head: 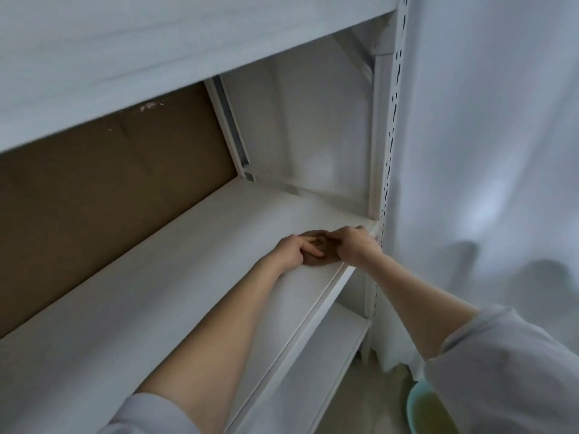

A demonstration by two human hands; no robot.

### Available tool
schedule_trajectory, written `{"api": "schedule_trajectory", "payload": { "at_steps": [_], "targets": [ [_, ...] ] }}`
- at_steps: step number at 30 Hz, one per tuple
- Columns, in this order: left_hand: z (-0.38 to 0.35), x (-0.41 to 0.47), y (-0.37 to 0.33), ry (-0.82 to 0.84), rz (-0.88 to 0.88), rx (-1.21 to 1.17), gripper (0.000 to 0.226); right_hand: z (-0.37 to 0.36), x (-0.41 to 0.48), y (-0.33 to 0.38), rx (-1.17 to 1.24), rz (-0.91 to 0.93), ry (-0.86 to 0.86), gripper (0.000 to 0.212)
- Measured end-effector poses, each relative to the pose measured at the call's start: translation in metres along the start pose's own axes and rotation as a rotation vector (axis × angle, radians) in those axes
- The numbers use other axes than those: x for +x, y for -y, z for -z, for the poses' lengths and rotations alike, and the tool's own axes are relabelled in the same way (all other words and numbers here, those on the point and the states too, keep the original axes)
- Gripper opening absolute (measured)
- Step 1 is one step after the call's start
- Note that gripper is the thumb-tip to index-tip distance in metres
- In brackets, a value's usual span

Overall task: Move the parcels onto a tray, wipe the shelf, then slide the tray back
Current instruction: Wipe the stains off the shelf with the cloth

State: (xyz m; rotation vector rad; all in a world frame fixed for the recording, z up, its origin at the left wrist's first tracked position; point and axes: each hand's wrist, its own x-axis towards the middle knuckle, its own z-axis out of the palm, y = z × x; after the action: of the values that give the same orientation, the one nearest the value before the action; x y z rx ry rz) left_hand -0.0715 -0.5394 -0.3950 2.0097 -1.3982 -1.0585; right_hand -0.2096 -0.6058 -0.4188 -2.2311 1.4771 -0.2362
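At the right front corner of the white shelf (pixel 156 292), left grip (pixel 297 250) and right grip (pixel 354 245) both clutch a brown cloth (pixel 319 260) lying on the board, so the wiping step appears under way. Parcels and tray are out of view. The next move probably calls for a flat sweep leftward.

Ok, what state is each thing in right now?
shelf: no parcels on the part in view.
cloth: bunched on the shelf, under both hands.
left hand: holds the cloth.
right hand: holds the cloth.
basin: upright on the floor, partly cut off.
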Motion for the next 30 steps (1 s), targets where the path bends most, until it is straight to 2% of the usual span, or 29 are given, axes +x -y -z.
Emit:
{"api": "schedule_trajectory", "payload": {
  "at_steps": [3, 5, 9, 16, 21, 30],
  "targets": [
    [0.001, -0.029, 0.013, 0.008, -0.029, 0.024, 0.030, -0.011, -0.030, 0.014, -0.101, 0.056, 0.041, 0.048],
    [-0.001, -0.057, 0.026, -0.036, 0.038, -0.083, 0.024, -0.019, -0.053, 0.025, -0.145, 0.095, 0.055, 0.047],
    [0.001, -0.117, 0.053, -0.051, 0.086, -0.049, 0.020, -0.035, -0.099, 0.047, -0.117, 0.168, 0.151, 0.044],
    [0.006, -0.211, 0.095, -0.087, 0.138, 0.101, 0.043, -0.062, -0.164, 0.096, -0.097, 0.281, 0.312, 0.040],
    [0.025, -0.256, 0.135, -0.050, 0.250, 0.248, 0.065, -0.082, -0.202, 0.136, -0.140, 0.351, 0.396, 0.037],
    [0.060, -0.336, 0.180, 0.080, 0.338, 0.292, 0.057, -0.120, -0.268, 0.205, -0.156, 0.393, 0.467, 0.029]
  ]
}}
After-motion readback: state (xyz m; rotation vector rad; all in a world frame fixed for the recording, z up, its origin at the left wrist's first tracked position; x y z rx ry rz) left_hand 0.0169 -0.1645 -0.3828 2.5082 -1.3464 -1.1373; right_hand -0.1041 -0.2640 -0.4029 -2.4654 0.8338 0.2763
